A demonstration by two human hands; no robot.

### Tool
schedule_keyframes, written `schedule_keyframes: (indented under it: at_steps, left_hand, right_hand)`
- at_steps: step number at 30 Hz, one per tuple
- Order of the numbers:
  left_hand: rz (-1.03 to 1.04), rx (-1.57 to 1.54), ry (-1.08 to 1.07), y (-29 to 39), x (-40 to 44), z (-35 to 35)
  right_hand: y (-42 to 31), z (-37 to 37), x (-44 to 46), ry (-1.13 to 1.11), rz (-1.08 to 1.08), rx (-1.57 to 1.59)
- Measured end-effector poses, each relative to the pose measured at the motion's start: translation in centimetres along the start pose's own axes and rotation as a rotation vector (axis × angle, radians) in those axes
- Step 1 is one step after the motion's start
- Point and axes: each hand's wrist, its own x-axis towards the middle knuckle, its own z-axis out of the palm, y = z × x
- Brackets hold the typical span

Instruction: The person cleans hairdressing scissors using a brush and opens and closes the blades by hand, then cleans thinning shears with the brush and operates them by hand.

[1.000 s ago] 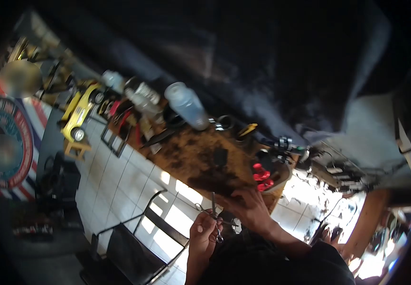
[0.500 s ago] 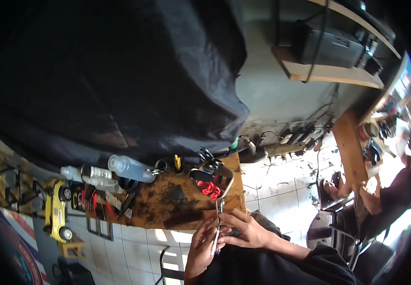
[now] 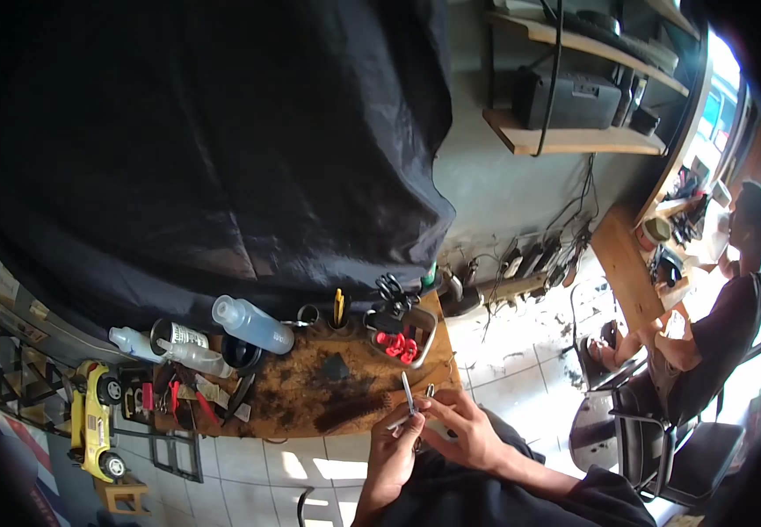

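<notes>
Silver scissors (image 3: pixel 408 391) are between my two hands, above the near edge of the stained wooden table (image 3: pixel 284 386). My left hand (image 3: pixel 389 457) is closed around them, with the thumb pressed along the metal. From the other side, the fingers of my right hand (image 3: pixel 468 432) pinch the same scissors near the middle. One slim blade points up and away, and a second shiny part stands a little apart on its right. My fingers partly cover the handles. A dark brush (image 3: pixel 350 410) lies on the table just beyond my left hand.
A tub (image 3: pixel 431 338) with red clips stands at the table's right end. Bottles (image 3: pixel 253 325) line the back, with tools (image 3: pixel 200 395) at the left. A yellow toy car (image 3: pixel 97 422) sits farther left. At the right, another person (image 3: pixel 723 325) sits by a wooden counter (image 3: pixel 622 263).
The scissors have spread, their blades now apart where they were nearly in line. My right hand has shifted slightly right and down. The camera view has turned a little.
</notes>
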Motion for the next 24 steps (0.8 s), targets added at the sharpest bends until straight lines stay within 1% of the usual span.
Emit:
schedule_keyframes:
  at_steps: [1,3,6,9,10,11,13,14,15,17,18,20,21,22,23,24]
  left_hand:
    - [0.048,-0.002,-0.032,0.6,0.0,0.8]
    - [0.093,0.005,-0.035,0.4,0.3,0.8]
    - [0.11,0.016,-0.01,0.1,0.6,1.5]
    - [0.147,-0.019,0.011,-0.9,0.9,2.2]
    - [0.147,0.029,0.041,-1.0,0.9,2.4]
    - [0.148,0.035,0.045,-1.1,0.8,2.5]
    - [0.258,0.048,0.003,-1.0,0.9,2.7]
    - [0.274,0.08,0.0,-0.7,0.9,2.8]
    - [0.278,0.084,0.003,-0.4,0.9,2.9]
    - [0.166,0.176,-0.018,0.1,1.2,3.0]
    - [0.168,0.179,-0.016,0.2,1.5,3.1]
    - [0.26,0.431,-0.163,0.1,1.8,3.2]
    - [0.238,0.442,-0.159,0.1,1.9,3.4]
    - [0.215,0.358,-0.166,0.2,2.1,3.8]
    - [0.201,0.268,-0.168,0.1,2.4,4.2]
    - [0.248,0.238,-0.173,-0.6,2.9,3.7]
  right_hand:
    - [0.0,0.2,0.0,0.049,-0.038,-0.013]
    - [-0.3,-0.4,0.3,0.046,-0.068,-0.082]
    - [-0.6,-0.8,-0.6,-0.055,0.069,0.013]
    - [-0.2,-0.6,-1.0,-0.032,0.043,-0.075]
    - [-0.5,-0.9,-0.8,-0.062,0.096,-0.049]
    - [-0.3,-1.0,-0.8,-0.062,0.096,-0.042]
    - [0.6,-1.4,-0.7,-0.075,0.044,0.078]
    - [0.7,-1.7,-0.6,-0.099,0.084,0.117]
    - [0.7,-1.8,-0.6,-0.099,0.08,0.121]
    - [0.8,-2.3,-0.7,-0.173,0.214,0.159]
    - [1.4,-2.2,-0.7,-0.161,0.15,0.091]
    - [3.1,-2.4,-0.7,-0.135,0.138,0.044]
    - [3.5,-2.4,-0.9,-0.111,0.13,-0.007]
    - [3.1,-3.0,0.0,-0.041,0.148,0.066]
    - [2.9,-4.2,0.8,-0.051,0.182,0.095]
    - [3.3,-4.3,1.3,0.057,0.165,0.096]
